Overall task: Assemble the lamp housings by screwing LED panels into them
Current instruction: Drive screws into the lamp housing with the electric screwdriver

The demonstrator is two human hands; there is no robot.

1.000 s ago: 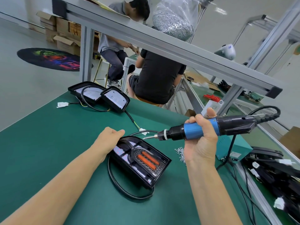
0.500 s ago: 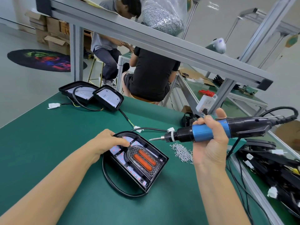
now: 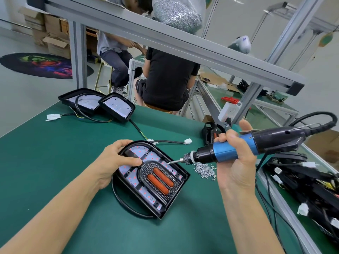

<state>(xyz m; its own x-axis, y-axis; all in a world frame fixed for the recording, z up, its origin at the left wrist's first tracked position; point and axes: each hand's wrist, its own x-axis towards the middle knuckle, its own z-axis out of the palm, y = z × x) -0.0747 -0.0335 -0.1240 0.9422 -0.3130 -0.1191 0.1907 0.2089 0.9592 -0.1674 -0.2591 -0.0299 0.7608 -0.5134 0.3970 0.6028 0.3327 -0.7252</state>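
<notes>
A black lamp housing (image 3: 177, 195) lies on the green table (image 3: 45, 162), holding a white LED panel (image 3: 136, 177) with red dots and two orange lenses. My left hand (image 3: 116, 160) grips the housing's rounded far-left end, thumb pressed on the panel. My right hand (image 3: 233, 162) holds a blue and black electric screwdriver (image 3: 229, 152) nearly level, its bit tip touching the panel near the housing's upper right edge. A small heap of loose screws (image 3: 204, 170) lies just right of the housing.
Two more housings (image 3: 102, 105) with cables and white connectors sit at the table's far left. A tangle of black housings and wiring (image 3: 311, 184) fills the right side. An aluminium frame beam (image 3: 183, 44) crosses overhead. Two people sit beyond the table.
My left hand turned the housing and laid it flat, panel facing up. The screwdriver dropped from mid-air until its bit met the panel.
</notes>
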